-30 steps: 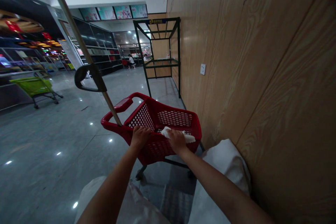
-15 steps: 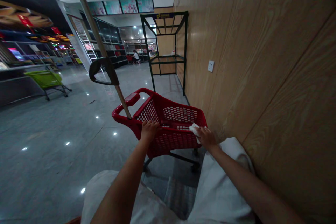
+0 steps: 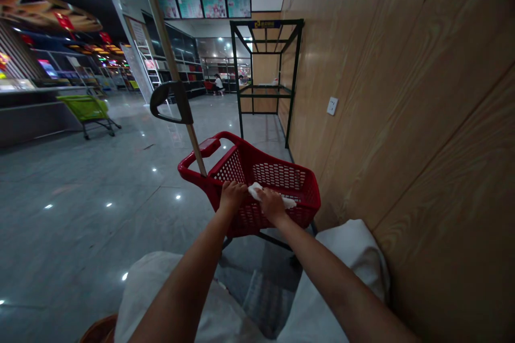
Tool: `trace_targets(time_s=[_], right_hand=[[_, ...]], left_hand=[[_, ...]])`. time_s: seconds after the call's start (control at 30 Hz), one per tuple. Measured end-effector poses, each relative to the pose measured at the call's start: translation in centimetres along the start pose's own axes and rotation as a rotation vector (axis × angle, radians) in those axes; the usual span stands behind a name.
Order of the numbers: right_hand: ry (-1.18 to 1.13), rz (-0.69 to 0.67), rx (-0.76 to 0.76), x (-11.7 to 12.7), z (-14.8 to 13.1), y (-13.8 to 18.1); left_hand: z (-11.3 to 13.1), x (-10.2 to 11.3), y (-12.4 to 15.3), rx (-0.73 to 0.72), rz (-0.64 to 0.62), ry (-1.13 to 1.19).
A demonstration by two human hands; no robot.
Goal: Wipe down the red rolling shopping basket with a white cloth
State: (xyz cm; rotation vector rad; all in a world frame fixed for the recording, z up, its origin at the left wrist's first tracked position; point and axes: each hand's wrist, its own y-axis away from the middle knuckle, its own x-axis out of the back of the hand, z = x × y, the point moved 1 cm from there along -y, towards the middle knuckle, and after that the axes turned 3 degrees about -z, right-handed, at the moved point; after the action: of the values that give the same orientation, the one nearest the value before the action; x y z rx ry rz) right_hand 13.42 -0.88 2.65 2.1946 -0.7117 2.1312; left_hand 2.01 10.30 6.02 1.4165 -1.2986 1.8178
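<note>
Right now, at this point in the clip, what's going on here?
The person's left hand holds the near rim of a red shopping cart, while the right hand presses a white cloth against the same side. A pole slants up by the cart's handle end. A wood-panelled wall runs along the right; a green cart stands farther off, left.

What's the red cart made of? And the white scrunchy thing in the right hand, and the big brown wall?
Red cart: probably plastic, smooth and a little shiny, with rows of holes in its sides.
White scrunchy thing: soft and crumpled, so cloth or paper; I can't tell which.
Brown wall: wood-grain panels with seams, maybe real wood or just printed.
</note>
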Motion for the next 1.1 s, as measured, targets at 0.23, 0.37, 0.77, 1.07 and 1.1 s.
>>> trace_targets(time_s=[0.23, 0.37, 0.77, 1.07, 1.1], right_hand=[[0.084, 0.014, -0.076, 0.4, 11.4, 7.3], [0.071, 0.066, -0.111, 0.4, 13.2, 8.2], [0.01, 0.135, -0.032, -0.8, 0.5, 0.6], [0.059, 0.185, -0.113, -0.2, 13.7, 8.4], [0.04, 0.196, -0.122, -0.1, 13.3, 8.1]], left_hand=[[0.6, 0.4, 0.1, 0.04, -0.055, 0.0], [0.9, 0.2, -0.3, 0.049, -0.047, 0.002], [0.6, 0.0, -0.2, 0.061, -0.017, -0.087], [0.6, -0.3, -0.4, 0.06, -0.008, -0.059], [0.7, -0.3, -0.5, 0.058, -0.006, -0.059]])
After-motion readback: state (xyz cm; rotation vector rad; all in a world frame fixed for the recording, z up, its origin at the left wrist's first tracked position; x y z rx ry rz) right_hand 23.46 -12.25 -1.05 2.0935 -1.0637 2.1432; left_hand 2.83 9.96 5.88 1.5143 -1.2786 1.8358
